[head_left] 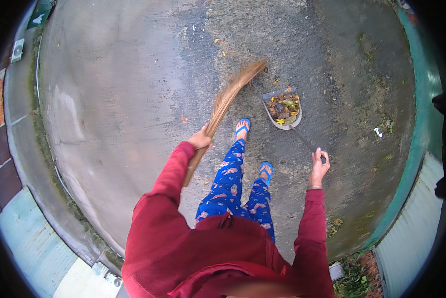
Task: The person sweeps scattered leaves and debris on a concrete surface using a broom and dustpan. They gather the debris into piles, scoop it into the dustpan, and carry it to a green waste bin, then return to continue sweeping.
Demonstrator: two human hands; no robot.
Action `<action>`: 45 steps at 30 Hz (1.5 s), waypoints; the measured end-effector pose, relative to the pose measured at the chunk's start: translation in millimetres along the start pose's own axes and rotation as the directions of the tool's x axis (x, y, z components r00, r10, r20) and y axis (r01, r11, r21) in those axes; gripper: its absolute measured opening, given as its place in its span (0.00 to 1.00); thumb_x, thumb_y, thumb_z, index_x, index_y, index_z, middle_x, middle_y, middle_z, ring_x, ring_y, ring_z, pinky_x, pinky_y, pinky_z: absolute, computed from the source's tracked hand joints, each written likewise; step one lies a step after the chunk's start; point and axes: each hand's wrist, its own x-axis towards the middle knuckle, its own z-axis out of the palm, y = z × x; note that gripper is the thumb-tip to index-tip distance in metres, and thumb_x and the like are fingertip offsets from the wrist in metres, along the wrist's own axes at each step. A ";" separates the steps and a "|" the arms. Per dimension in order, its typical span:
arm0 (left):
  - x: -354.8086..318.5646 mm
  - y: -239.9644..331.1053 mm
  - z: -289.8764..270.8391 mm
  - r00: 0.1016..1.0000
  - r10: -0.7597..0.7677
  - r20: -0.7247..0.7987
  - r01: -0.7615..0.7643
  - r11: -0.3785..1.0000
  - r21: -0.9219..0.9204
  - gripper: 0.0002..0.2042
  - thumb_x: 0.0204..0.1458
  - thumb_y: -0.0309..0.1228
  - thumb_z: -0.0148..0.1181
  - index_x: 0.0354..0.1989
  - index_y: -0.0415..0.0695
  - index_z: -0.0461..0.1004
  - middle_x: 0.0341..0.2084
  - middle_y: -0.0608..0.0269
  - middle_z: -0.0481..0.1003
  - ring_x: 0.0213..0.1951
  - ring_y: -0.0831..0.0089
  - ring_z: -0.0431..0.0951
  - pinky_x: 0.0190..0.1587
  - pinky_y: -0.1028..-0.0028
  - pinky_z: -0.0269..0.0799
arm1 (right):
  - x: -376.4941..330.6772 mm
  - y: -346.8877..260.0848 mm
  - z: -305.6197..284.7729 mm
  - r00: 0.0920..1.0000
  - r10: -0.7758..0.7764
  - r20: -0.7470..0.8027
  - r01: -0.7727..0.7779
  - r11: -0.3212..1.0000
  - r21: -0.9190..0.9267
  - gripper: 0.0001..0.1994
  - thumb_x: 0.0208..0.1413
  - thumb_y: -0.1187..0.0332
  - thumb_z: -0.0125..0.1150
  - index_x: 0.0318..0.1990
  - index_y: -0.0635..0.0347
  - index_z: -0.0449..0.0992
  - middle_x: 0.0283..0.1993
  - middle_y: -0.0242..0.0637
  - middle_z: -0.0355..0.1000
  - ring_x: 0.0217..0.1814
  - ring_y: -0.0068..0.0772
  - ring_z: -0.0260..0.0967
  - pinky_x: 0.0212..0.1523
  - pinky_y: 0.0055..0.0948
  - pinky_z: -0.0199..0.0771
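My left hand (200, 137) is wrapped round the stalk end of a long straw broom (225, 102). The bristles curve away to the upper right, and their tip rests near the ground left of a dustpan. My right hand (320, 168) grips the thin dark handle of the dustpan (296, 123), which lies ahead of my feet with its mouth facing away from me. Inside the pan sit dry leaves (284, 107), brown and green, with a few yellow petals. The broom tip is apart from the pan's mouth.
Wet concrete ground (118, 109) stretches all round. Orange petals (220, 45) lie ahead, and a small white scrap (378, 132) to the right. A green wall (419, 99) bounds the right side; a kerb (40, 114) runs along the left. Plants (352, 283) grow at the lower right.
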 end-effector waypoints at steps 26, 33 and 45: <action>-36.4 16.8 -40.1 0.985 0.164 0.060 -0.097 0.797 -0.596 0.41 0.34 0.19 0.47 0.58 0.54 0.33 0.13 0.63 0.63 0.09 0.74 0.63 0.10 0.75 0.63 | 15.3 29.4 -5.1 1.000 -0.026 -0.015 0.022 0.973 -0.231 0.10 0.48 0.67 0.55 0.21 0.62 0.66 0.23 0.27 0.61 0.27 0.16 0.58 0.30 0.20 0.66; 57.8 65.3 52.0 0.992 0.075 -0.103 -0.048 0.968 0.246 0.44 0.32 0.33 0.52 0.59 0.49 0.33 0.37 0.34 0.66 0.40 0.49 0.69 0.45 0.65 0.63 | 8.7 40.7 -6.0 0.990 -0.107 -0.091 0.088 0.977 -0.194 0.12 0.46 0.64 0.57 0.20 0.63 0.68 0.20 0.28 0.64 0.24 0.16 0.59 0.26 0.17 0.60; -64.6 3.1 -23.8 0.980 0.166 0.114 -0.109 0.913 -0.392 0.45 0.30 0.19 0.49 0.58 0.45 0.28 0.13 0.59 0.65 0.12 0.69 0.67 0.14 0.70 0.65 | 2.2 52.9 -5.6 0.982 -0.084 -0.171 0.044 0.973 -0.226 0.09 0.45 0.66 0.59 0.21 0.61 0.68 0.24 0.28 0.63 0.27 0.19 0.62 0.30 0.19 0.68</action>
